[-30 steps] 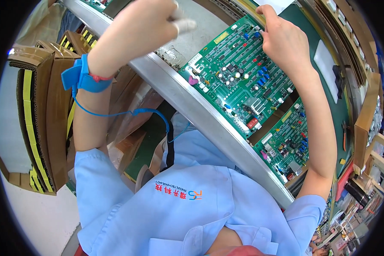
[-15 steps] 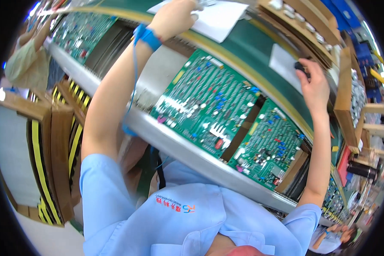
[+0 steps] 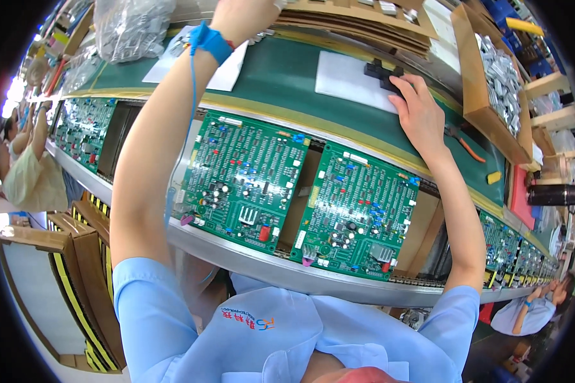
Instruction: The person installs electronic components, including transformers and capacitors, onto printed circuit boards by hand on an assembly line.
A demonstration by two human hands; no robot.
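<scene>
Fingers (image 3: 410,89) of the right grip (image 3: 421,115) touch the near end of a black blocky piece (image 3: 382,71), which lies just past their tips on the far right corner of a white pad (image 3: 342,71), toward the far edge of the green surface (image 3: 271,73). Fingers bent, thumb apart from the index; we can't tell if they pinch the piece. Left grip (image 3: 244,19) is cropped at top, well apart from the piece; state: we can't tell.

We count two green circuit boards (image 3: 243,169) in front, beyond the near metal rail (image 3: 236,258); one orange-handled pliers (image 3: 469,150), one yellow block (image 3: 494,177), one blue wrist strap (image 3: 212,43), one open carton (image 3: 474,76) of silver parts (image 3: 503,89), too many to count.

Boards flat, rectangular, glossy, with finned metal pieces. Pad smooth, four-sided. Carton cardboard; bag (image 3: 131,29) at far left clear, crinkled plastic.
</scene>
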